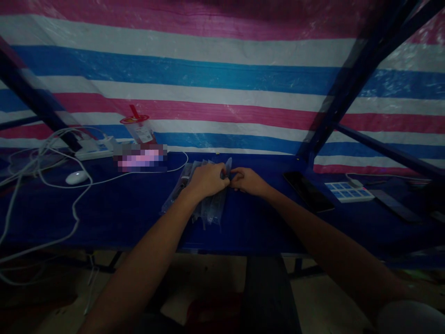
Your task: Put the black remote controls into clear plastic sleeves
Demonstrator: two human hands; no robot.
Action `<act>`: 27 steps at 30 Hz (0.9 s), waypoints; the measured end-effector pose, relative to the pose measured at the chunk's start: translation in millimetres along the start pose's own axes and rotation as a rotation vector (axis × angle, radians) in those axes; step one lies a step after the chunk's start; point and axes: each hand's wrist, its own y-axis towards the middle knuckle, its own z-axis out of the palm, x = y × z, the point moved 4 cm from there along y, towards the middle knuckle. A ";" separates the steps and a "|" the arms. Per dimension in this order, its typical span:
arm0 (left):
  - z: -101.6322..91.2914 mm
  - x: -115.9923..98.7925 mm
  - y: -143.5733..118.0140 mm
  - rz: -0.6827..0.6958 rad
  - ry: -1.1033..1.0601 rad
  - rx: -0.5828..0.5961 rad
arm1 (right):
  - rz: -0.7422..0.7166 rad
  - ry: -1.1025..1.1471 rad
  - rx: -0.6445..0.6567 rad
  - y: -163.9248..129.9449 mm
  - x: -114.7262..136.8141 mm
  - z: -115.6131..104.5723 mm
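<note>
Both hands are meeting over a pile of clear plastic sleeves [203, 199] lying near the middle of the blue table [132, 208], toward its front edge. The left hand [207, 179] is curling its fingers around a small clear piece [227, 167], and the right hand [248, 181] is pinching the same piece from the other side. A white mouse [77, 176] is sitting toward the left edge, a dark phone [308, 191] right of the hands, and a lidded drink cup [140, 128] along the back edge.

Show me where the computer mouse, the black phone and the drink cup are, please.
computer mouse [77, 176]: head view, top of its shell.
black phone [308, 190]: head view, middle of its screen.
drink cup [142, 130]: head view, its side wall.
</note>
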 end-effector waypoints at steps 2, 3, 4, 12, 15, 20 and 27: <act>-6.4 1.6 1.0 0.015 0.040 -0.002 | -0.052 -0.005 0.002 0.9 -0.6 4.8; -11.9 4.0 2.0 0.013 0.045 -0.018 | -0.088 -0.018 0.002 1.1 -0.5 7.0; -19.5 7.2 3.1 0.013 0.029 -0.066 | -0.123 -0.037 -0.003 1.2 -0.4 8.7; -67.5 90.8 -2.3 -0.217 0.334 -0.037 | -0.212 -0.336 -0.323 -1.6 3.6 -13.6; -64.8 123.2 -18.7 -0.271 0.205 0.010 | -0.200 -0.451 -0.424 -1.7 4.3 -25.6; -60.5 141.3 -44.2 -0.340 -0.007 -0.193 | -0.178 -0.475 -0.437 0.9 0.4 -33.7; -49.3 122.9 -36.7 -0.253 -0.072 -0.277 | -0.167 -0.489 -0.367 9.4 -3.1 -29.9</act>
